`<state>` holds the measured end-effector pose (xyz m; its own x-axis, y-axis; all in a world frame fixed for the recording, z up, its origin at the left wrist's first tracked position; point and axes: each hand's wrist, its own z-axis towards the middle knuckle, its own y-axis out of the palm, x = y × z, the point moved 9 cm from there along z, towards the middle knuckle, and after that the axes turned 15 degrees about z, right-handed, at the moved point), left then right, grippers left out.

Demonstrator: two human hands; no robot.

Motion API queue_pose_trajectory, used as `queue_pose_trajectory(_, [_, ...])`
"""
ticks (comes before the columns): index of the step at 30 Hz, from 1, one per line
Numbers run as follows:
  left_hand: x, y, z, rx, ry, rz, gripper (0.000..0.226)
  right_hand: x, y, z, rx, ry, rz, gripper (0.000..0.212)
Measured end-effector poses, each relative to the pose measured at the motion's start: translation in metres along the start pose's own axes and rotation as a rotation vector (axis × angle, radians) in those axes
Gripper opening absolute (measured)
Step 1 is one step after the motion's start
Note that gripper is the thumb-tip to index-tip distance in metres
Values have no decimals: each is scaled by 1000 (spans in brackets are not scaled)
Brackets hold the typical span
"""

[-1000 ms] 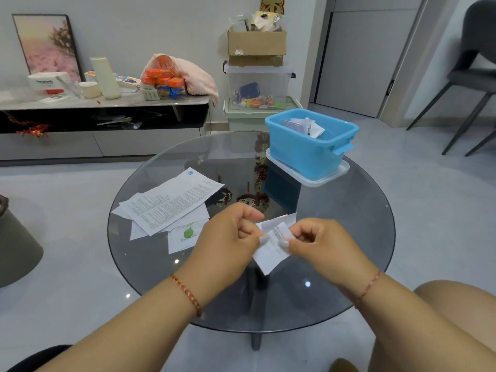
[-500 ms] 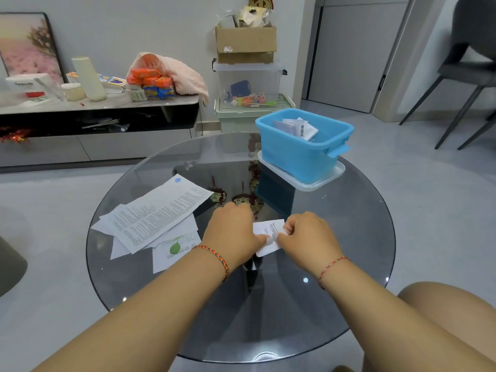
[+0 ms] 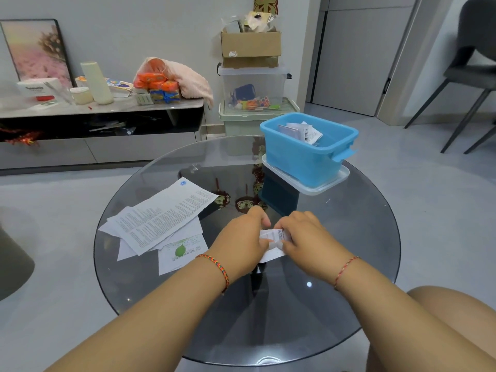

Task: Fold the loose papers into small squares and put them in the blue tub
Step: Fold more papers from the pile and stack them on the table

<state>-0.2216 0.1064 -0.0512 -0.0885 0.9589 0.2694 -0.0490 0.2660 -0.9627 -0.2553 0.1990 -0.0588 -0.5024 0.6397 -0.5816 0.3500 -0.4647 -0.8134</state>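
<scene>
Bare glass table [image 3: 349, 237] from 3 to 6 o'clock, good passage for me. Loose papers [image 3: 158, 221] spread at 9 to 10 o'clock. Blue tub [image 3: 306, 157] blocks 1 o'clock; open lane to it at 12.

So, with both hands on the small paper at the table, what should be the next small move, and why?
Probably press the crease flat, then fold once more. Both the left hand and right hand pinch the small paper, which looks only partly folded, and the blue tub already holds folded pieces.
</scene>
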Motion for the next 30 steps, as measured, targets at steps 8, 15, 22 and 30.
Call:
queue_pose_trajectory(8, [-8, -6, -4, 70, -97, -176, 17, 4, -7, -8, 23, 28, 371, 18])
queue_pose_trajectory(15, [-2, -11, -11, 232, -183, -302, 32, 9, -14, -13, 154, 116, 723, 20])
queue_pose_trajectory(22, [-10, -1, -9, 216, -280, -575, 46, 22, -14, -17, 229, 241, 1127, 20])
queue_pose_trajectory(30, [-17, -1, -12, 365, -385, -595, 44, 29, -1, -15, 257, 364, 1349, 17])
